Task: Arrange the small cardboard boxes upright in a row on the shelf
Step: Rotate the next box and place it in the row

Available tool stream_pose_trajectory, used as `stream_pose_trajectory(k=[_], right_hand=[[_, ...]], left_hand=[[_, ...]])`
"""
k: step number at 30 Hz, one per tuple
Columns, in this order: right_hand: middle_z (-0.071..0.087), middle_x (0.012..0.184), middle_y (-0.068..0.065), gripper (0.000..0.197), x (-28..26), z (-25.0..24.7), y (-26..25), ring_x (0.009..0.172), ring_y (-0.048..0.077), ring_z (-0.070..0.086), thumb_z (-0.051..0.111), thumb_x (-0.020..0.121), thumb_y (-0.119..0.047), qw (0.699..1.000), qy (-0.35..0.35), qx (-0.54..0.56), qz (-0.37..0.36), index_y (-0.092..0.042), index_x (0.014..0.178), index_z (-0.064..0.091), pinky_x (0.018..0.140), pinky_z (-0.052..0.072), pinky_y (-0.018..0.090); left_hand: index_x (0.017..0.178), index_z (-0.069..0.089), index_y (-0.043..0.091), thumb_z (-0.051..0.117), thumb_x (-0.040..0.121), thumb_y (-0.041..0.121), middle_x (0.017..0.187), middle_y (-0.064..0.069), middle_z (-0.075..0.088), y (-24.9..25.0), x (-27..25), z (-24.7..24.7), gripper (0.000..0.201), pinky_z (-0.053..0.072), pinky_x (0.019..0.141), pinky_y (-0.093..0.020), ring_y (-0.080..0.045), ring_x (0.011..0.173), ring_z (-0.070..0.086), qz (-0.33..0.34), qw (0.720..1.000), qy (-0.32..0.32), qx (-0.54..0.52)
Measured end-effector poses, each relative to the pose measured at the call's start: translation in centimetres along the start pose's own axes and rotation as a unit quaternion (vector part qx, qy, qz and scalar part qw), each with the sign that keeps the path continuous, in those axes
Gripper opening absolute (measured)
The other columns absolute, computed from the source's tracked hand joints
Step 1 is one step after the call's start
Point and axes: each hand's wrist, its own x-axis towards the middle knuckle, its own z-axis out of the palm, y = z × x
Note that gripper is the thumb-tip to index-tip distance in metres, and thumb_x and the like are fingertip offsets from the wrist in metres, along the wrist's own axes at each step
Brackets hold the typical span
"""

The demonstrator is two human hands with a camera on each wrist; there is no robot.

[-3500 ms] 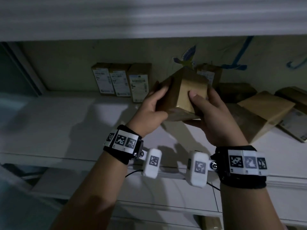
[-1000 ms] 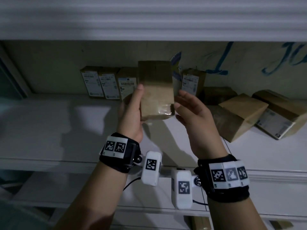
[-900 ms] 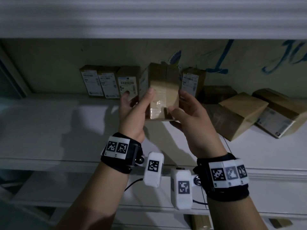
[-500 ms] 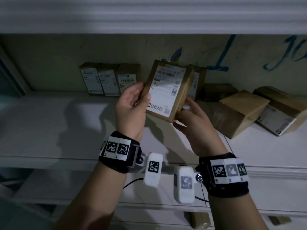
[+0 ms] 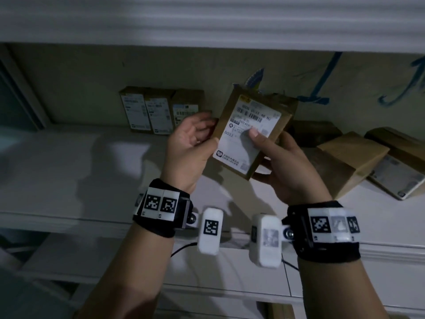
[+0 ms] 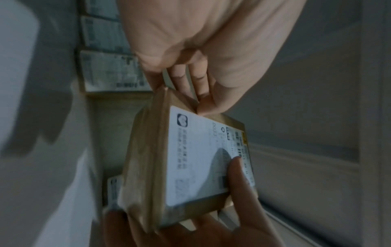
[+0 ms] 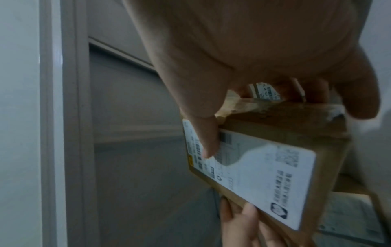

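Observation:
I hold a small brown cardboard box (image 5: 250,132) with a white shipping label facing me, tilted, above the white shelf (image 5: 92,176). My left hand (image 5: 197,143) grips its left edge, thumb in front and fingers behind. My right hand (image 5: 276,155) grips the lower right side, its thumb pressed on the label. Three labelled boxes (image 5: 158,113) stand upright side by side against the back wall, just left of the held box. The left wrist view shows the box (image 6: 190,167) below my left hand (image 6: 190,66). In the right wrist view, my right thumb lies on the box (image 7: 264,175).
Several more cardboard boxes lie tipped over on the right of the shelf: a tan one (image 5: 345,162), one with a label (image 5: 395,166), and a dark one (image 5: 315,132) at the back. A white upper shelf board (image 5: 207,24) overhangs. A lower shelf shows below the front edge.
The box has been turned in my hands from a plain taped side to its labelled face. In the last half second my right thumb moved up onto the label.

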Motion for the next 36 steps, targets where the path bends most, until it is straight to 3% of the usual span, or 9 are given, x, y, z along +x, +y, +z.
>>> stream_pose_trajectory(k=[4, 7, 11, 14, 18, 22, 27, 33, 36], right_hand=[[0.079, 0.121, -0.003, 0.063, 2.2, 0.6, -1.4, 0.112, 0.024, 0.076, 0.087, 0.083, -0.035, 1.0, 0.005, -0.028, 0.008, -0.032, 0.138, 0.058, 0.1, 0.054, 0.062], [0.079, 0.119, -0.005, 0.072, 4.8, 1.3, -1.8, 0.113, 0.025, 0.074, 0.092, 0.076, -0.039, 0.997, 0.016, -0.073, 0.018, -0.033, 0.139, 0.058, 0.1, 0.054, 0.061], [0.08, 0.117, -0.002, 0.059, 8.3, 1.8, -1.8, 0.113, 0.029, 0.073, 0.092, 0.078, -0.03, 0.994, 0.012, -0.103, 0.042, -0.031, 0.13, 0.066, 0.099, 0.056, 0.059], [0.079, 0.119, 0.0, 0.053, 10.7, 2.1, -1.4, 0.114, 0.03, 0.072, 0.091, 0.081, -0.027, 0.99, -0.003, -0.123, 0.067, -0.028, 0.129, 0.068, 0.095, 0.059, 0.054], [0.074, 0.128, -0.001, 0.068, 14.1, 3.3, 0.2, 0.118, 0.028, 0.064, 0.094, 0.076, -0.031, 0.982, 0.01, -0.157, 0.103, -0.026, 0.136, 0.064, 0.092, 0.055, 0.056], [0.073, 0.129, 0.004, 0.097, 18.8, 3.9, 2.4, 0.122, 0.037, 0.067, 0.102, 0.049, -0.044, 0.981, 0.029, -0.167, 0.093, -0.025, 0.135, 0.062, 0.097, 0.058, 0.062], [0.063, 0.145, 0.011, 0.058, 20.6, 5.0, 2.5, 0.135, 0.038, 0.058, 0.08, 0.093, -0.022, 0.973, 0.044, -0.209, 0.083, -0.013, 0.145, 0.057, 0.109, 0.052, 0.057], [0.067, 0.14, 0.014, 0.054, 22.1, 5.1, 2.8, 0.126, 0.035, 0.064, 0.084, 0.09, -0.024, 0.964, 0.073, -0.25, 0.061, -0.007, 0.137, 0.065, 0.085, 0.057, 0.041], [0.067, 0.138, 0.015, 0.054, 22.5, 5.3, 2.9, 0.123, 0.04, 0.064, 0.084, 0.089, -0.028, 0.956, 0.072, -0.275, 0.067, -0.008, 0.135, 0.064, 0.095, 0.059, 0.051]], left_hand=[[0.11, 0.071, 0.014, 0.061, 0.092, -0.012, 0.107, -0.006, 0.079, 0.7, 1.9, -1.0, 0.033, 0.061, 0.089, -0.035, -0.021, 0.105, 0.076, 0.008, 1.0, 0.006, 0.003], [0.104, 0.074, 0.017, 0.062, 0.095, -0.001, 0.102, -0.002, 0.079, 0.5, 4.0, -2.2, 0.023, 0.06, 0.09, -0.037, -0.021, 0.101, 0.075, -0.047, 0.998, 0.036, -0.01], [0.103, 0.073, 0.024, 0.067, 0.092, 0.007, 0.111, 0.002, 0.073, -0.6, 6.6, -3.5, 0.021, 0.052, 0.101, -0.04, -0.015, 0.105, 0.067, -0.077, 0.991, 0.1, 0.038], [0.094, 0.071, 0.028, 0.064, 0.092, 0.008, 0.106, 0.001, 0.071, -0.9, 8.6, -3.8, 0.021, 0.05, 0.093, -0.036, -0.017, 0.101, 0.065, -0.081, 0.991, 0.096, 0.036], [0.105, 0.072, 0.02, 0.062, 0.096, 0.012, 0.112, -0.007, 0.073, -2.2, 11.0, -3.7, 0.016, 0.048, 0.079, -0.029, -0.019, 0.098, 0.066, -0.112, 0.988, 0.069, 0.079], [0.109, 0.073, 0.013, 0.058, 0.098, 0.003, 0.106, -0.006, 0.071, -4.2, 12.3, -4.3, 0.021, 0.049, 0.069, -0.023, -0.011, 0.083, 0.063, -0.133, 0.986, 0.062, 0.073], [0.11, 0.074, 0.015, 0.061, 0.096, 0.003, 0.103, -0.005, 0.072, -5.8, 13.5, -5.2, 0.023, 0.049, 0.07, -0.027, -0.015, 0.087, 0.066, -0.166, 0.983, 0.06, 0.055], [0.081, 0.07, 0.026, 0.064, 0.089, 0.005, 0.087, -0.001, 0.071, -6.6, 13.8, -5.1, 0.023, 0.056, 0.082, -0.041, -0.022, 0.089, 0.067, -0.171, 0.98, 0.091, 0.039], [0.084, 0.072, 0.028, 0.066, 0.074, 0.018, 0.094, -0.003, 0.075, -6.5, 13.5, -5.3, 0.015, 0.06, 0.093, -0.05, -0.027, 0.099, 0.072, -0.165, 0.98, 0.101, 0.038]])
